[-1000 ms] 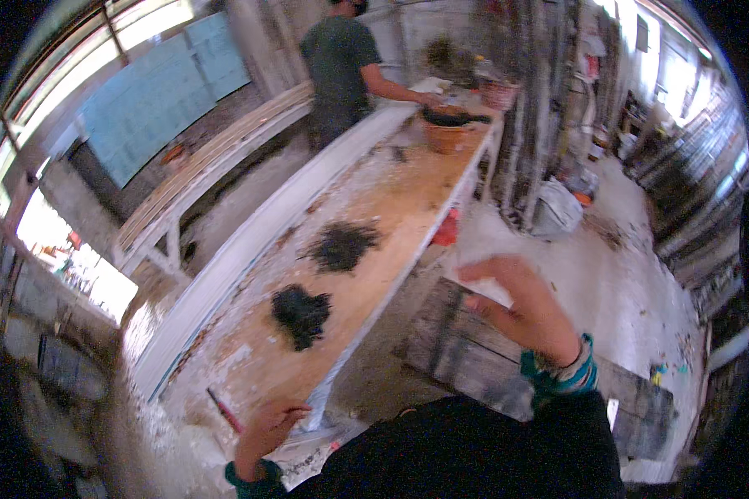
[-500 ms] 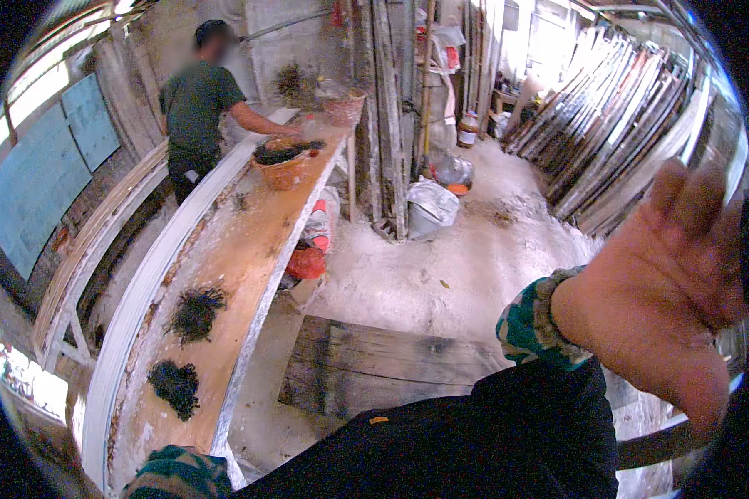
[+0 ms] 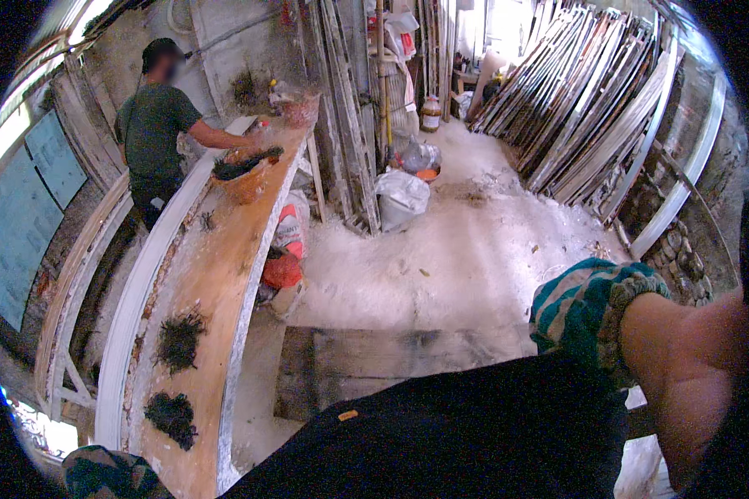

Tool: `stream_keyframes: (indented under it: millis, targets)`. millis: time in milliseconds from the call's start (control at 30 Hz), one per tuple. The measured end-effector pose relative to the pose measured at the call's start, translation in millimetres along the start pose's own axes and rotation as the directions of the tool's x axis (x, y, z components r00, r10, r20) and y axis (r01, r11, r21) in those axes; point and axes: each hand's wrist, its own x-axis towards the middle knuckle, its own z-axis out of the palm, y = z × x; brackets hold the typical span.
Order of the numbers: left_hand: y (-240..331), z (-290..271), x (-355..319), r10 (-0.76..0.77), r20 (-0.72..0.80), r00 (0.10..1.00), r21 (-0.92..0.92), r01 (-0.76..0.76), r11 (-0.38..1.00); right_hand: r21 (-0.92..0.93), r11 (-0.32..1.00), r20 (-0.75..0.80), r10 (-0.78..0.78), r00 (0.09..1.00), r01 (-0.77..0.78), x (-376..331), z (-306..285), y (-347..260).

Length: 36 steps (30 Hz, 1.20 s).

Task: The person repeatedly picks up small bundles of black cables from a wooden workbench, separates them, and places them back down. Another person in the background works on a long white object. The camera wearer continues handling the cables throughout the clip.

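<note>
My right hand (image 3: 701, 366) is raised at the right edge, with the wrist and the base of the thumb showing below a green and beige striped cuff. Its fingers run out of the picture, so its grip is hidden. Of my left arm only a camouflage sleeve (image 3: 112, 474) shows at the lower left, beside the near end of a long workbench (image 3: 200, 287); the left hand is out of sight. Two dark clumps of fibre lie on the bench, a farther one (image 3: 181, 341) and a nearer one (image 3: 172, 420).
Across the bench a person in a dark green shirt (image 3: 154, 125) reaches toward an orange basin (image 3: 243, 179) of dark fibre. Long strips (image 3: 574, 100) lean at the back right. A white sack (image 3: 402, 200) stands on the dusty floor; a dark board (image 3: 391, 358) lies nearer.
My right hand has swung farther right, its fingers leaving the picture. The view has shifted, and the left sleeve sits lower and farther left. The other person still reaches near the basin.
</note>
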Motion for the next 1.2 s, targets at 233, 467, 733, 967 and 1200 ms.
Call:
stream_keyframes:
  millis: [233, 467, 733, 967, 1200]
  targets:
    - [-9.3, 10.3, 38.2, -0.019, -0.119, 0.993, -0.062, 0.012, 0.998, -0.135, 0.991, 0.001, -0.002, 1.0, 0.002, 13.1, -16.0, 3.6]
    - [-13.9, 8.8, 77.9, -0.096, -0.239, 0.966, -0.227, 0.04, 0.973, -0.287, 0.958, 0.034, -0.007, 0.999, 0.017, 69.5, -25.7, -16.0]
    - [10.8, 13.1, 119.4, -0.309, -0.352, 0.883, -0.594, 0.045, 0.803, -0.55, 0.833, 0.166, 0.039, 0.985, 0.06, 177.9, -19.4, -87.8]
    - [44.4, 9.1, 133.2, -0.429, -0.341, 0.836, -0.839, -0.065, 0.54, -0.772, 0.627, 0.245, 0.142, 0.959, 0.104, 250.3, 21.5, -160.0]
    - [52.8, 41.0, 127.5, -0.545, -0.225, 0.808, -0.971, -0.138, 0.197, -0.918, 0.388, 0.272, 0.472, 0.839, 0.079, 250.2, 70.9, -151.0]
